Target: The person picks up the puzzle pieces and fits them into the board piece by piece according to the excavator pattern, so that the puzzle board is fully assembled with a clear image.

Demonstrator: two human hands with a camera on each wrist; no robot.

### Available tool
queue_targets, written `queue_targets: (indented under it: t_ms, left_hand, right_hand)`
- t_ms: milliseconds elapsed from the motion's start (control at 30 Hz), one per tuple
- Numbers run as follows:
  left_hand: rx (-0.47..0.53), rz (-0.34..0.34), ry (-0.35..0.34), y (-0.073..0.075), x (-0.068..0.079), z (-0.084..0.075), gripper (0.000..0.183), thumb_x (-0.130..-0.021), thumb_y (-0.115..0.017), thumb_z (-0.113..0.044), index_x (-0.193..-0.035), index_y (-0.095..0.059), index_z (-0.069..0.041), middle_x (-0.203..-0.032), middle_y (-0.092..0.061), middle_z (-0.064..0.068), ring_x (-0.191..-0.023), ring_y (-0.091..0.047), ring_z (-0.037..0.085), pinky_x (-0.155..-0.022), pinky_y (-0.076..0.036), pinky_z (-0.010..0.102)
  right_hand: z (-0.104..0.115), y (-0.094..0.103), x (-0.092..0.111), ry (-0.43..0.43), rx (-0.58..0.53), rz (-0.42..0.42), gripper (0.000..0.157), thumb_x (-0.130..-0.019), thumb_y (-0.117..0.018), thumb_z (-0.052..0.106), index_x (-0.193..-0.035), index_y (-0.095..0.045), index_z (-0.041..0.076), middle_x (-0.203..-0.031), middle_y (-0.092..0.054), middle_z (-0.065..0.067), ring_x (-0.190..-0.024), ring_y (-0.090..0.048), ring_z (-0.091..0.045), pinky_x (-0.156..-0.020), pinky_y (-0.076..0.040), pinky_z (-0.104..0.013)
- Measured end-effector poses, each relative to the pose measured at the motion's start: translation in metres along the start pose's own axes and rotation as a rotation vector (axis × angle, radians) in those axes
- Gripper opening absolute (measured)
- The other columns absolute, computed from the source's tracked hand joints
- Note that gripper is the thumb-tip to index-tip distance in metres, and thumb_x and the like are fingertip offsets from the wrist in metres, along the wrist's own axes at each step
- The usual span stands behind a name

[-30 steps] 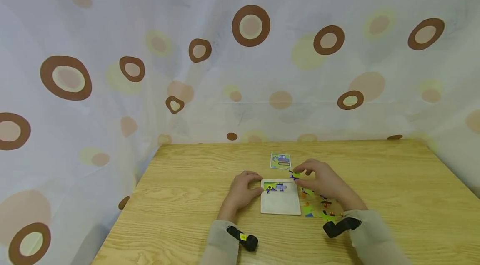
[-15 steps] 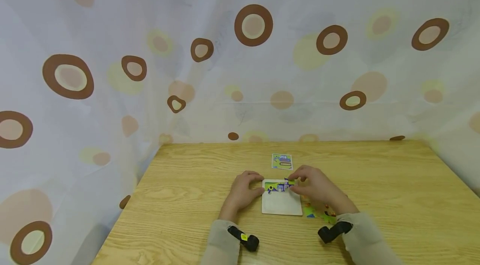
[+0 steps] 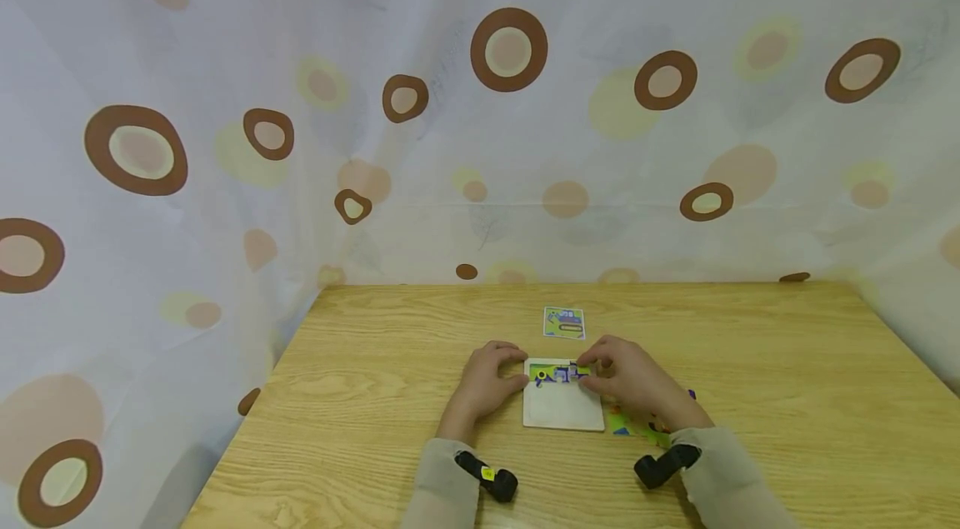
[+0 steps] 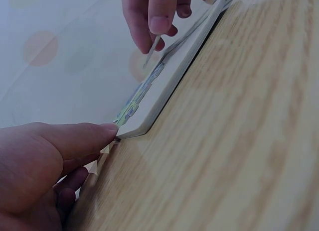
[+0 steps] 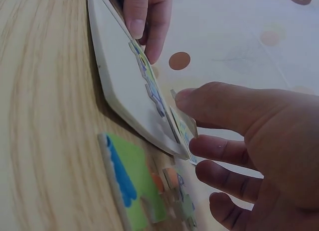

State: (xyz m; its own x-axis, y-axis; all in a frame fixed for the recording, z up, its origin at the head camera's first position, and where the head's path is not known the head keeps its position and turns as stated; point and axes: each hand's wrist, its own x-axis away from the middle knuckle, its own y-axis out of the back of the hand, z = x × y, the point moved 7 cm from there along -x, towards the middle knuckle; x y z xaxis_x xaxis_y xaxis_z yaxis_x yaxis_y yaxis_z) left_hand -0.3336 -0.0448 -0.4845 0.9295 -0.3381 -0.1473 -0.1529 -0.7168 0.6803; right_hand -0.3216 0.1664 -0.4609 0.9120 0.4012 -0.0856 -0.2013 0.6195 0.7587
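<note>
Tabletop (image 3: 375, 396), puzzle row (image 3: 550, 375) crosswise, right fingers (image 5: 219, 104) pinching tilted piece (image 5: 187, 121), left fingers (image 4: 87, 139) gripping board (image 3: 564, 412)

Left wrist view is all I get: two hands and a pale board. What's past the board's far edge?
Observer: The head view shows a small picture card on the table there, apart from the board.
Operator: Oh! Any loose puzzle bits about?
Observer: Yes, the right wrist view shows a green-and-blue puzzle piece beside the board.
Operator: And what's worn on the left wrist?
Observer: In the head view, a black device with a small yellow label.
</note>
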Motion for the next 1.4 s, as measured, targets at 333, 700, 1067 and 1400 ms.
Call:
queue_targets:
  t_ms: [333,700,1067,1400]
  left_hand:
    - [0.011,0.0,0.003,-0.0009,0.0017,0.0021,0.03,-0.091,-0.072,-0.018,-0.121,-0.07,-0.011,-0.13,-0.058,0.002,-0.126,-0.047,0.031,-0.107,-0.035,0.049]
    - [-0.006,0.003,0.006,-0.0012,0.0007,0.0021,0.03,-0.092,-0.071,-0.019,-0.121,-0.07,-0.012,-0.13,-0.058,0.002,-0.126,-0.047,0.03,-0.107,-0.035,0.048]
    - [0.002,0.003,0.01,-0.0013,-0.0013,0.0032,0.03,-0.091,-0.072,-0.019,-0.121,-0.07,-0.012,-0.13,-0.057,0.002,-0.127,-0.046,0.03,-0.108,-0.035,0.048]
    - [0.001,0.004,0.015,-0.0021,-0.0023,0.0055,0.031,-0.091,-0.072,-0.02,-0.121,-0.07,-0.013,-0.131,-0.057,0.003,-0.127,-0.046,0.031,-0.108,-0.035,0.048]
  right_hand:
    - [-0.0032,-0.0078,-0.0008,-0.031,-0.035,0.017,0.021,-0.088,-0.076,0.018,-0.108,-0.075,0.012,-0.104,-0.06,0.002,-0.083,-0.05,-0.018,-0.071,-0.044,-0.033]
    - [-0.0032,-0.0108,-0.0024,0.009,0.007,0.002,0.02,-0.086,-0.077,0.014,-0.106,-0.075,0.012,-0.103,-0.058,0.002,-0.081,-0.05,-0.016,-0.066,-0.045,-0.029]
    - [-0.0013,-0.0102,-0.0019,0.022,0.024,-0.011,0.019,-0.085,-0.078,0.011,-0.104,-0.075,0.012,-0.106,-0.056,0.0,-0.085,-0.05,-0.015,-0.072,-0.048,-0.033]
    - [0.0017,-0.008,-0.0026,0.053,0.049,-0.017,0.021,-0.085,-0.079,0.013,-0.106,-0.075,0.01,-0.107,-0.057,-0.001,-0.093,-0.053,-0.018,-0.08,-0.049,-0.038]
